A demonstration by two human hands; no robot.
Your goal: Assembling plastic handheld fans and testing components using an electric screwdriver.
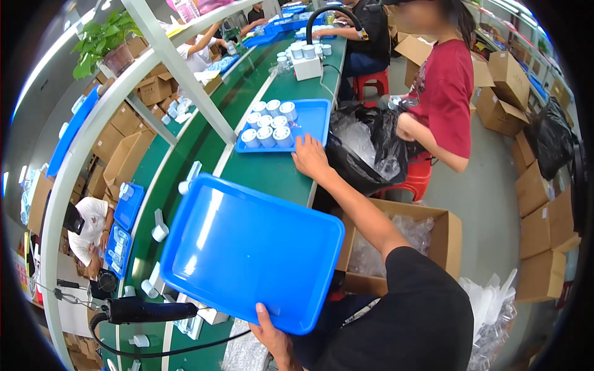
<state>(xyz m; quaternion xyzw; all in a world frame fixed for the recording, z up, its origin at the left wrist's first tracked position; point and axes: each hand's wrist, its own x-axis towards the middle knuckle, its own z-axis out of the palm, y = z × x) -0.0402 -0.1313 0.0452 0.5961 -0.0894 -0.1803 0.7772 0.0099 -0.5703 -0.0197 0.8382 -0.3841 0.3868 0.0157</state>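
Observation:
My left hand (271,337) grips the near edge of a blue plastic tray (247,253), thumb over the rim. That tray is bare inside and tilted above the green work line. Farther off, my right hand (310,156) holds the near edge of a second blue tray (317,117), its fingers over the rim. Several white-topped, pale blue round parts (266,131) stand grouped in this second tray, which rests on the green bench. The undersides of both grips are hidden.
A black power screwdriver (148,311) hangs at lower left with its cable. White parts with handles (160,227) lie along the belt. An open carton (447,241) and a black bag (396,164) stand right, near a person in a red shirt (448,86). A white post (179,68) rises left.

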